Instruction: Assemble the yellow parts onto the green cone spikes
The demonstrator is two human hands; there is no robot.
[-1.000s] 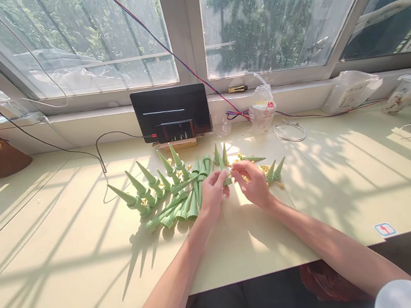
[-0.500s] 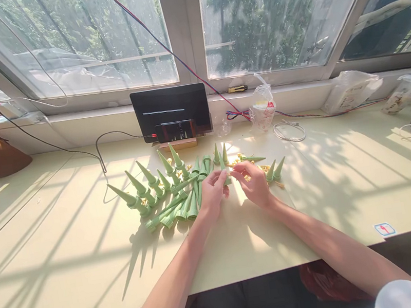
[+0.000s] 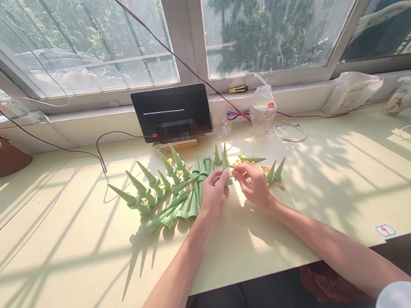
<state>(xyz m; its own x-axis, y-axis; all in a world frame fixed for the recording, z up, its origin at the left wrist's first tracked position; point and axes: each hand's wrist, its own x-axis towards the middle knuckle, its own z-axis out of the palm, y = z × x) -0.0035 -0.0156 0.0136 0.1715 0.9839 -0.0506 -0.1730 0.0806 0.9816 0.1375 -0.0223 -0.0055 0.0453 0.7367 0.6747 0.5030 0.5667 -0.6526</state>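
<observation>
Upright in my left hand (image 3: 214,192) is a green plastic cone-shaped spike (image 3: 224,161), gripped between thumb and fingers. Just to its right, my right hand (image 3: 253,184) is closed in a pinch close to the spike; what its fingertips hold is too small to make out. Small yellow pieces (image 3: 236,159) lie behind the right hand, partly hidden by it. To the left, several green spikes (image 3: 148,174) stand point up. Long green tapered pieces (image 3: 171,212) lie in a pile beside my left hand.
A tablet (image 3: 170,105) leans at the back in a wooden stand (image 3: 184,145). Behind the hands are a bagged cup (image 3: 263,111), a coiled white cable (image 3: 290,131) and a yellow cutter (image 3: 238,89). Two green spikes (image 3: 279,170) stand at right. A sticker (image 3: 385,230) marks the front edge.
The right hand has shifted very slightly, its fingertips still close to the spike. The left hand keeps its hold, and the other pieces lie as before.
</observation>
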